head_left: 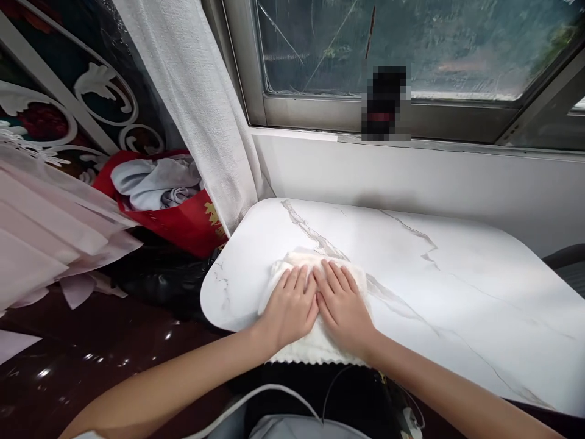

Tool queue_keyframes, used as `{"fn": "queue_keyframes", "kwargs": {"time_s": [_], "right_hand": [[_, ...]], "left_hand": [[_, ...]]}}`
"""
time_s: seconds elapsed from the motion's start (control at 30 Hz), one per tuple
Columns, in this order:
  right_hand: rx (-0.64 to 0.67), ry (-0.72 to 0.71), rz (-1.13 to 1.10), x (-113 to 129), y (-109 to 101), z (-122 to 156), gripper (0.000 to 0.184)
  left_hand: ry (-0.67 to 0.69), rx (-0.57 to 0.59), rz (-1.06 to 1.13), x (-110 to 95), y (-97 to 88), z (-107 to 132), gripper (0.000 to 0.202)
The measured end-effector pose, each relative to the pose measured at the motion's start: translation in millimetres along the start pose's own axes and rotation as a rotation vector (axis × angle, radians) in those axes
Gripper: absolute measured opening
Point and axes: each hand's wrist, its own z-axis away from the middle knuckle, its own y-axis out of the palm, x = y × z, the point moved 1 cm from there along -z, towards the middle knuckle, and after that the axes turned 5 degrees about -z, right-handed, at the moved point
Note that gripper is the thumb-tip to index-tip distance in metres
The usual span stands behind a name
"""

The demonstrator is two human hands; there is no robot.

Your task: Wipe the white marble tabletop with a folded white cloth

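A cream cloth [315, 350] with a scalloped edge lies spread on the white marble-patterned table [457, 268], its near edge reaching the table's front edge. My left hand [292, 302] presses flat on the cloth, fingers stretched out and pointing away from me. Beside it my right hand [342, 302] lies flat on the same cloth, its fingers also extended. The two hands touch or nearly touch at the thumbs and index fingers. Part of the cloth is hidden under both palms.
Behind the table are a white wall and a metal-framed window [301, 113], with a blurred dark object [385, 100] at its sill. To the left hang a white curtain [201, 91] and pink fabric [55, 225]. A red bag [183, 225] holds grey cloth. A white cable [256, 393] crosses below.
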Motion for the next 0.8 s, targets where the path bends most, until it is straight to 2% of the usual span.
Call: {"fn": "queue_keyframes", "kwargs": {"time_s": [0.17, 0.3, 0.43, 0.57, 0.7, 0.8], "right_hand": [[0.065, 0.007, -0.096, 11.8, 1.1, -18.2, 0.054], [0.076, 0.054, -0.159, 12.0, 8.8, -57.6, 0.054], [0.047, 0.201, -0.213, 1.2, 20.2, -108.1, 0.055], [0.027, 0.252, -0.229, -20.5, 28.2, -154.3, 0.054], [-0.002, 0.285, -0.182, -40.9, 32.9, -187.2, 0.054], [-0.008, 0.320, -0.128, -50.2, 36.6, -205.4, 0.055]], "left_hand": [[-0.083, 0.006, 0.068, 17.8, 2.5, 11.5, 0.048], [-0.174, 0.105, 0.144, 50.0, 19.6, -2.2, 0.053], [-0.177, 0.193, 0.249, 91.7, 43.9, -37.0, 0.053], [-0.235, 0.226, 0.309, 127.3, 71.9, -79.7, 0.053], [-0.226, 0.196, 0.371, 150.2, 96.9, -118.2, 0.050], [-0.222, 0.177, 0.417, 161.7, 108.4, -138.5, 0.049]]}}
